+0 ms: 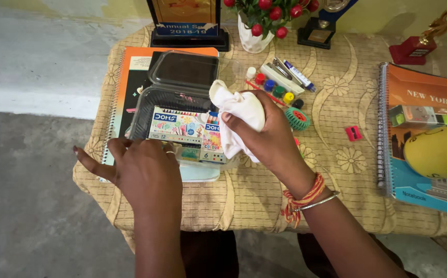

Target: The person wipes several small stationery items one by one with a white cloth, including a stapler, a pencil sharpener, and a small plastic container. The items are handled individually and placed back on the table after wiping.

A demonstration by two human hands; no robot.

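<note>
Wiping looks only begun: the clear plastic box [174, 110] stands open on the counter [264, 190], crayon packs [182, 126] inside. The right hand [264, 131] has its fingers [234, 119] clamped on a bunched white cloth [236, 110] at the box's right edge. The left hand [144, 167] rests spread, fingers apart, against the front rim.

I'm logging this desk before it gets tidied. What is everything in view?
Clear plastic box: one, lid open, table left
Crayon packs: two, multicoloured, inside box
White cloth: one, in right hand
Paint pots: about six, assorted, table centre
Tape roll: one, green, beside pots
Sharpener: one, pink, centre right
Notebooks: two, orange, either side
Yellow mug: one, on right notebook
Vase: one, white, red flowers, rear
Trophies: several, rear edge
Left hand: on box's front edge
Right hand: gripping cloth
</note>
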